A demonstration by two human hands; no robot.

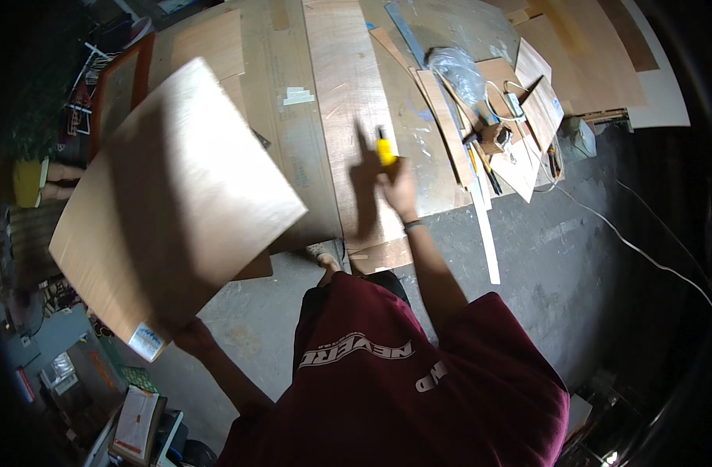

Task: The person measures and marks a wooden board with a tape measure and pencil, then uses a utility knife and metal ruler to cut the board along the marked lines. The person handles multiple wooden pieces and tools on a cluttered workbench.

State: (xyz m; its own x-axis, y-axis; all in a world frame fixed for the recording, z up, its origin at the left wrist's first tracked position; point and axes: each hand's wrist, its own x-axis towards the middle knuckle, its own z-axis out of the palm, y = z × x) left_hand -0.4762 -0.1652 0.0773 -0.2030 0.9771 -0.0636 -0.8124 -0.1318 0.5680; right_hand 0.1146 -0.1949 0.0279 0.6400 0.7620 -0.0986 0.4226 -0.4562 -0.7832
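Observation:
My left hand (192, 338) grips the lower edge of a large pale plywood sheet (239, 163), beside a small printed label (146, 341) at its corner. The sheet is raised and tilted, covering the left part of the worktable (426, 187). My right hand (401, 193) is closed around a slim yellow tool with a black tip (385, 151); its exact kind does not show. This hand is over the right edge of a long wooden board (348, 70) lying across the table, and its shadow falls on the board.
On the table's right lie wood strips (441, 117), a clear plastic bag (455, 74), small plywood pieces (543, 109), a hammer (492, 138) and a white cable (613, 231) trailing onto the floor. Another person's legs (58, 180) show at the far left. Crowded shelves stand at lower left.

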